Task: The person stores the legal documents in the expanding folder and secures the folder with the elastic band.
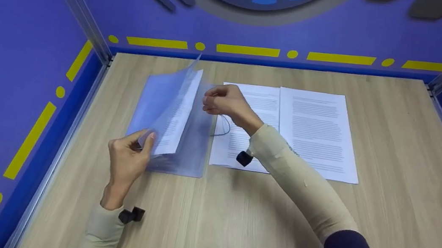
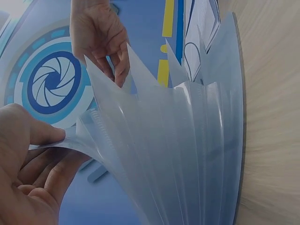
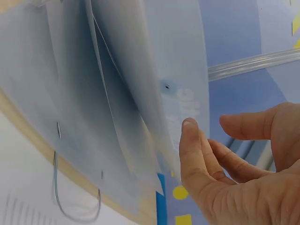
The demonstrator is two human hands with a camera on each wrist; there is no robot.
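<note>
A translucent bluish accordion folder [image 1: 193,154] lies spread on the table, its pockets fanned upward. My left hand [image 1: 129,159] pinches the lower edge of its raised cover between thumb and fingers, as the left wrist view [image 2: 61,140] also shows. Behind that cover stands a white printed sheet [image 1: 174,135]. To the right of the raised flaps is my right hand [image 1: 226,101]; in the right wrist view its thumb and fingers are apart with nothing between them. A thin elastic cord loop [image 3: 58,192] hangs from the folder's right edge.
Printed papers [image 1: 314,132] lie side by side right of the folder, partly under my right forearm. The wooden table [image 1: 233,228] is bounded by blue panels [image 1: 79,3] at the back and sides.
</note>
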